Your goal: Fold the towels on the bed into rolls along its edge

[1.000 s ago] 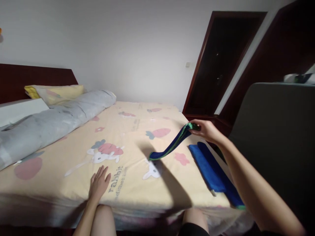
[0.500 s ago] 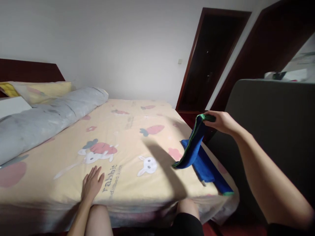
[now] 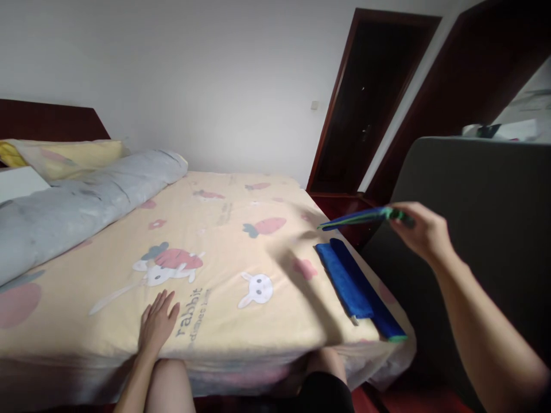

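My right hand (image 3: 424, 229) grips one end of a folded blue towel (image 3: 355, 218) with green edging. The towel stretches out leftward, nearly level, above the bed's right side and is somewhat blurred. Beneath it, two more folded blue cloths lie side by side on the bed: a lighter blue one (image 3: 343, 280) and a darker one (image 3: 373, 292) with a green end, close to the right edge. My left hand (image 3: 158, 321) rests palm down on the patterned bedsheet (image 3: 224, 327), fingers extended, beside the printed word "rabbit".
A rolled grey quilt (image 3: 94, 183) and a yellow pillow (image 3: 81, 152) lie at the left by the dark headboard (image 3: 47, 123). To the right stands a large dark grey panel (image 3: 482, 195). A dark door (image 3: 370, 103) is at the back. My knees touch the bed's near side.
My right hand has moved right and slightly down. The held towel, which hung down toward the bed, has swung up to nearly level, uncovering the two cloths. My left hand stays on the sheet.
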Motion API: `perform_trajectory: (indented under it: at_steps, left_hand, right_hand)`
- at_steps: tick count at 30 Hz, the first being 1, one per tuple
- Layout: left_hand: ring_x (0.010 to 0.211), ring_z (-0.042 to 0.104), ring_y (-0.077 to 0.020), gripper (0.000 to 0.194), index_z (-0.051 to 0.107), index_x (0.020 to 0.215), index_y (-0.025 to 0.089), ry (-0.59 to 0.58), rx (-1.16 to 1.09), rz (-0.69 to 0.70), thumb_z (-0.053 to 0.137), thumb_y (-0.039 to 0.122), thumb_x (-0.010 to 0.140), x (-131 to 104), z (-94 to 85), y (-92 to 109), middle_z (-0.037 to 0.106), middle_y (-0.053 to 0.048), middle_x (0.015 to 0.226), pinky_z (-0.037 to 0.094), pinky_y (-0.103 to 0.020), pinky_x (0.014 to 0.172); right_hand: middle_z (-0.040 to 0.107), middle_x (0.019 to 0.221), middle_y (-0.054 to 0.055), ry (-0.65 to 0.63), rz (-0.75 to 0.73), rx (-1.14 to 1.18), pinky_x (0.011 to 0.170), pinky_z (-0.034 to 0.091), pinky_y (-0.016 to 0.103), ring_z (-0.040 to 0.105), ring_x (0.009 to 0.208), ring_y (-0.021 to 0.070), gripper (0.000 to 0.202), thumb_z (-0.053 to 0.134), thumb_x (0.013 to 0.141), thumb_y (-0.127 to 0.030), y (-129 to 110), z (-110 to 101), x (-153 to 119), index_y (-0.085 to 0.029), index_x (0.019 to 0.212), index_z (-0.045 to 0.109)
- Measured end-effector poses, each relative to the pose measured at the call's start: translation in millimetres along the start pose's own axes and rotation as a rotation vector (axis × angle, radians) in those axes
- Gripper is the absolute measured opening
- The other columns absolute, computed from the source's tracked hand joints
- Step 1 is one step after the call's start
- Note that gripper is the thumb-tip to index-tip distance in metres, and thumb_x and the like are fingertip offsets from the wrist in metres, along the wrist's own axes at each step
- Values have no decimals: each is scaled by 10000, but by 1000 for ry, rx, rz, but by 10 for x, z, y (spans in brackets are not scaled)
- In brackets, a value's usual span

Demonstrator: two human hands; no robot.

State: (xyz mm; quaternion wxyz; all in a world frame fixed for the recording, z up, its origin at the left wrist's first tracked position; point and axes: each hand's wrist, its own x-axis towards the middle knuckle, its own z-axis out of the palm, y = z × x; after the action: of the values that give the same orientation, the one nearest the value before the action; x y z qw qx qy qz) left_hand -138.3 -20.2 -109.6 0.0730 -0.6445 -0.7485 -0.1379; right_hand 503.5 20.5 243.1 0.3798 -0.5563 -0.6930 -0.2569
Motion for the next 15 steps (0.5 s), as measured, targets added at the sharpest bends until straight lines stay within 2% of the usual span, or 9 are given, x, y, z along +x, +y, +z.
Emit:
perform_trajectory:
  at_steps: [2,6,8,9,10,12,15]
  left_hand:
    - [1383,414,-243,495,595,1324,147,-1,-4,-1,357,356,944,-1,-7,9,497,-114,1457,311,-435,1123]
    - [1382,415,-250,497,596,1323,142,-6,-19,-11,361,358,941,0,-18,23,498,-126,1455,309,-437,1124]
    - [1384,412,-251,498,595,1325,144,-7,-20,-18,360,357,941,3,-25,28,493,-126,1458,303,-436,1129]
    - [1385,410,-251,498,595,1326,145,-10,-20,-21,360,356,940,5,-30,29,491,-126,1460,301,-436,1130]
    - [1386,409,-251,498,595,1326,146,-16,-19,-23,360,355,940,8,-36,31,490,-127,1461,301,-436,1130]
    - [1387,408,-253,501,593,1329,144,-30,-18,-24,358,356,941,13,-47,33,490,-129,1460,304,-440,1129]
    - [1387,407,-252,509,588,1334,137,-32,-17,-26,352,363,944,19,-57,35,487,-127,1463,304,-440,1131]
  right_hand:
    - [681,1017,123,-117,-20,88,850,486,285,647,928,200,261,538,871,-307,47,70,-642,-150,1036,665]
    - [704,1038,83,-357,137,179,848,551,342,686,964,244,241,501,848,-334,59,365,-2263,-234,982,674]
    - [712,1060,79,-398,208,145,834,569,362,696,951,249,248,508,832,-346,42,488,-2932,-233,963,685]
    - [706,1099,86,-382,235,129,835,572,373,694,970,253,265,492,832,-351,35,526,-3173,-230,961,689]
    - [701,1126,93,-366,255,108,848,569,390,687,997,261,283,483,834,-357,33,549,-3344,-226,969,694]
    - [689,1166,101,-360,275,80,874,553,430,665,1055,282,318,468,830,-373,42,553,-3479,-224,982,704]
    - [711,1082,107,-421,375,82,889,529,457,666,1022,294,370,414,836,-429,70,525,-3295,-219,915,708]
